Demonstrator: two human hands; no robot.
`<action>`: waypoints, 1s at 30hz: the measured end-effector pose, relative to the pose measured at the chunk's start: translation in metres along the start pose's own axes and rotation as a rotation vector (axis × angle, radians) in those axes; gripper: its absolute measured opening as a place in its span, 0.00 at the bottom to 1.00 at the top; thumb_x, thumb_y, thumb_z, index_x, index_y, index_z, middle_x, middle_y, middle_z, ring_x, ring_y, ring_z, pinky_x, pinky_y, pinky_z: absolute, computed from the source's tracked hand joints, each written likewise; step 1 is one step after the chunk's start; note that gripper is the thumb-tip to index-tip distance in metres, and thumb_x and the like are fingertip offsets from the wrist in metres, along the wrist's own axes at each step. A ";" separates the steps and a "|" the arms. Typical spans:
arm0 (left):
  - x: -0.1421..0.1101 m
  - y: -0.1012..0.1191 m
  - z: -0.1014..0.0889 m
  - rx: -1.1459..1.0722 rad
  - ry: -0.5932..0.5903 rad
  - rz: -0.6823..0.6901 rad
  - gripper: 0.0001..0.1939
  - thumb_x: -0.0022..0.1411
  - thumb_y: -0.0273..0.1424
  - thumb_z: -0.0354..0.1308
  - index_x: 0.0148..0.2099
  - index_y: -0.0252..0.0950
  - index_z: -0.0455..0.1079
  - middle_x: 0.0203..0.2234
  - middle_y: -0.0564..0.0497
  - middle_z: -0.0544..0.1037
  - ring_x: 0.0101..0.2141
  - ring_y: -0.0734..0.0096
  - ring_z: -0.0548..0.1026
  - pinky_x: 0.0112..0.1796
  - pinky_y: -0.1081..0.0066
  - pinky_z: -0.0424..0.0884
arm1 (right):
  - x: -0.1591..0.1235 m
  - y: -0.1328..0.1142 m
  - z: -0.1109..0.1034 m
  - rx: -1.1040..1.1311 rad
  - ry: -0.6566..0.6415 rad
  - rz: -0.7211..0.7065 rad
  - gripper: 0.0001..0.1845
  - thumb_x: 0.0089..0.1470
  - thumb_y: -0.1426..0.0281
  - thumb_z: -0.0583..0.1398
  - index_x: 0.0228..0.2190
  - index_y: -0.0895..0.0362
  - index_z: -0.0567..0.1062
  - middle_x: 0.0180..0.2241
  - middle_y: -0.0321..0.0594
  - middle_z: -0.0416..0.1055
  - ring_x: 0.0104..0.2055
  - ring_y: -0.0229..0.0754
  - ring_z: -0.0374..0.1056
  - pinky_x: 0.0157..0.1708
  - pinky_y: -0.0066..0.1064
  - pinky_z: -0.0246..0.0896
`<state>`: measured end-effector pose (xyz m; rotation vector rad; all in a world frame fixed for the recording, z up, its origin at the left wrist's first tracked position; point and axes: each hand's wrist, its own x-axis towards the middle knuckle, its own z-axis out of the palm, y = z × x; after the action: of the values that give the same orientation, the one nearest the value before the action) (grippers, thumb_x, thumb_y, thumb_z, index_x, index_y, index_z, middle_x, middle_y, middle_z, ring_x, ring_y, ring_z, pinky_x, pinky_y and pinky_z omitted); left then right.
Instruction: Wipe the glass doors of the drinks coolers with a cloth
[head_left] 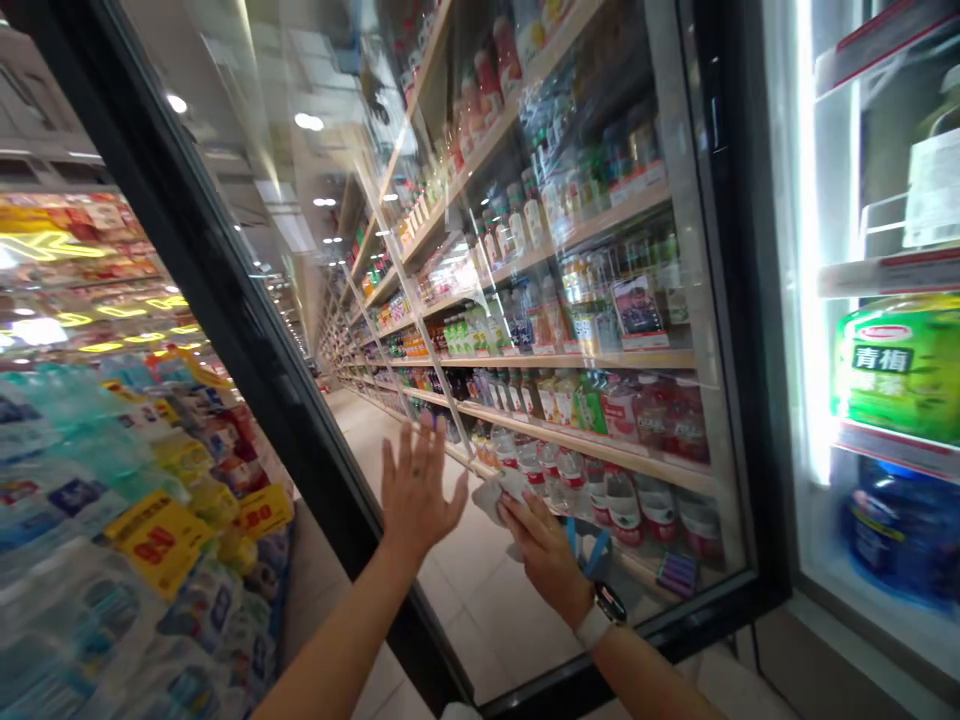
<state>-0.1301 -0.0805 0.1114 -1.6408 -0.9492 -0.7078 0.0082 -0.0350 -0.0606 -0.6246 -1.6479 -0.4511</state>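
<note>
A glass cooler door (525, 630) with a black frame stands swung out in front of me. My left hand (420, 485) lies flat on the lower part of its glass, fingers spread, holding nothing. To the right of it, my right hand (544, 545) presses a pale grey cloth (501, 497) to the glass; the fingers are closed over the cloth's edge. A smartwatch (607, 605) with a light band is on my right wrist. Shelves of bottled drinks (525, 395) show in the glass.
At right is the lit cooler, with a green drink pack (896, 370) above blue bottles (896, 530). Shrink-wrapped bottle packs (82, 590) with yellow price signs (159, 540) are piled at left. Tiled floor (330, 605) runs between that pile and the door.
</note>
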 end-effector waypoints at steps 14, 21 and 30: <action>0.002 0.005 0.005 -0.021 -0.069 -0.241 0.38 0.68 0.40 0.47 0.71 0.35 0.32 0.68 0.43 0.50 0.68 0.55 0.44 0.65 0.49 0.42 | 0.148 0.055 -0.061 -0.056 -0.126 -0.258 0.43 0.57 0.85 0.46 0.68 0.48 0.40 0.67 0.41 0.53 0.71 0.46 0.38 0.66 0.50 0.51; -0.001 0.004 0.002 -0.095 -0.057 -0.218 0.38 0.67 0.42 0.48 0.71 0.33 0.37 0.67 0.43 0.54 0.68 0.57 0.47 0.66 0.53 0.40 | 0.282 0.051 -0.079 -0.050 0.017 -0.252 0.45 0.55 0.86 0.45 0.67 0.46 0.38 0.70 0.36 0.41 0.71 0.46 0.35 0.68 0.54 0.44; -0.006 -0.004 0.011 -0.101 -0.009 -0.184 0.40 0.66 0.43 0.47 0.71 0.29 0.38 0.67 0.40 0.54 0.68 0.58 0.48 0.65 0.57 0.43 | 0.091 0.046 -0.054 -0.054 -0.537 -0.659 0.29 0.61 0.78 0.51 0.62 0.48 0.61 0.56 0.36 0.70 0.62 0.41 0.62 0.59 0.38 0.64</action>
<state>-0.1362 -0.0712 0.1055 -1.6592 -1.0961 -0.8859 0.0695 -0.0192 0.0362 -0.2262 -2.3647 -0.8548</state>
